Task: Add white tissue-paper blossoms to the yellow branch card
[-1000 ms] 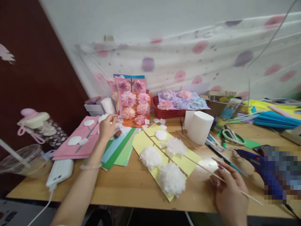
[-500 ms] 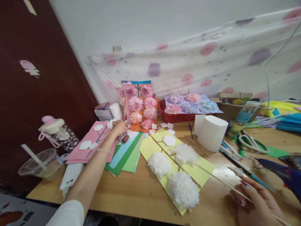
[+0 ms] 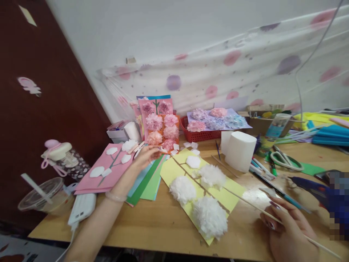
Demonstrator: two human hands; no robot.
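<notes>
My left hand (image 3: 148,157) reaches over the stacked coloured sheets (image 3: 144,187), fingers pinched at a small piece of white paper (image 3: 163,149). In my right hand (image 3: 290,227) is a thin wooden stick (image 3: 253,206), whose far end touches or passes under a fluffy white paper flower (image 3: 211,177). That flower and two more, a left flower (image 3: 182,190) and a front flower (image 3: 210,217), sit on a yellow card (image 3: 236,196) with a drawn brown branch. A flat white paper disc (image 3: 193,162) lies near its top. A pink card (image 3: 120,174) bears several white discs.
A white paper roll (image 3: 241,151) stands behind the yellow card. Scissors (image 3: 286,161), pens (image 3: 261,169) and a blue glue gun (image 3: 313,191) lie to the right. A red basket (image 3: 200,136) is at the back. A lidded cup (image 3: 45,196) and bottle (image 3: 68,158) stand left.
My left hand has moved right, off the clutter beside the pink card, uncovering more of that card. My right hand still holds the stick at the flower. The view has shifted slightly.
</notes>
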